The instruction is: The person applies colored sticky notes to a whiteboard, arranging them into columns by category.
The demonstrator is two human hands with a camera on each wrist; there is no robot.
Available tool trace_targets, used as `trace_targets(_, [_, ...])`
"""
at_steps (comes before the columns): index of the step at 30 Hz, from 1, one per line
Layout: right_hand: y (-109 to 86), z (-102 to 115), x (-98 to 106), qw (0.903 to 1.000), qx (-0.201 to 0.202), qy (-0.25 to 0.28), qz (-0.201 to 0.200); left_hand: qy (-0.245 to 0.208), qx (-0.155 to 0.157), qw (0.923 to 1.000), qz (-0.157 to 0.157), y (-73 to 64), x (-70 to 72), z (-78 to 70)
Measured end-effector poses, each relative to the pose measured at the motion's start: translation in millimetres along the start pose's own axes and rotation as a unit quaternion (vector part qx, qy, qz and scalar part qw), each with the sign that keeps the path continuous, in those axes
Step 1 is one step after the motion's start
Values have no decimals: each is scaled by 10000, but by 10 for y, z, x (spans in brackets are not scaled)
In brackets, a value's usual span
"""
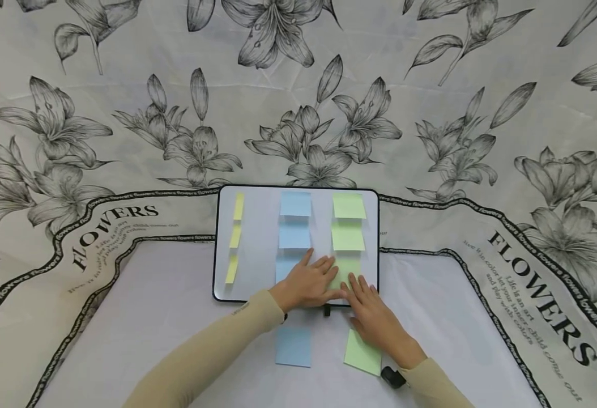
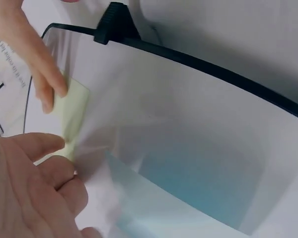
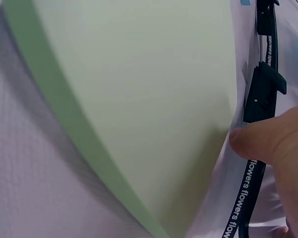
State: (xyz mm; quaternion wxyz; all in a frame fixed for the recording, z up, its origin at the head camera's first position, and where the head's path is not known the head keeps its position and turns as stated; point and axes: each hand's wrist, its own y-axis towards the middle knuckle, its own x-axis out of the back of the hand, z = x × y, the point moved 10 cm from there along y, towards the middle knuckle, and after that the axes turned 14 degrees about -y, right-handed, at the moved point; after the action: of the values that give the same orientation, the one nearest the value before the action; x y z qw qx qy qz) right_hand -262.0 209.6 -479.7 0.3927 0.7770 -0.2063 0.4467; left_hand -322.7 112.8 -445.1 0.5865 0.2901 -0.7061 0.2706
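Both hands are at the lower right of a black-framed whiteboard (image 1: 263, 272). My left hand (image 1: 306, 283) reaches across it with fingers extended, its fingertips at the lowest green sticky note (image 1: 348, 266). From the right, my right hand (image 1: 377, 320) lays its straight fingertips on that note's lower part. In the left wrist view the green note (image 2: 77, 109) lies under the fingertips of both hands. A green sticky note pad (image 1: 362, 354) sits on the table below the right palm and fills much of the right wrist view, beside the right thumb (image 3: 263, 139).
Yellow strips (image 1: 235, 235) run down the board's left side, blue notes (image 1: 294, 233) down its middle. Two more green notes (image 1: 348, 235) are above the lowest one. A blue pad (image 1: 293, 347) lies before the board. A black clip (image 1: 327, 310) is at its lower edge.
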Motion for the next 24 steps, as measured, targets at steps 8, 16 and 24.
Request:
trace_targets(8, [-38, -71, -51, 9999, -122, -39, 63, 3, 114, 9999, 74, -60, -31, -13])
trace_targets(16, [-9, -103, 39, 9995, -189, 181, 187, 133, -437, 9980, -431, -461, 91, 42])
trace_targets(24, [22, -196, 216, 9986, -179, 468, 186, 105, -936, 9805, -1726, -1094, 504, 366])
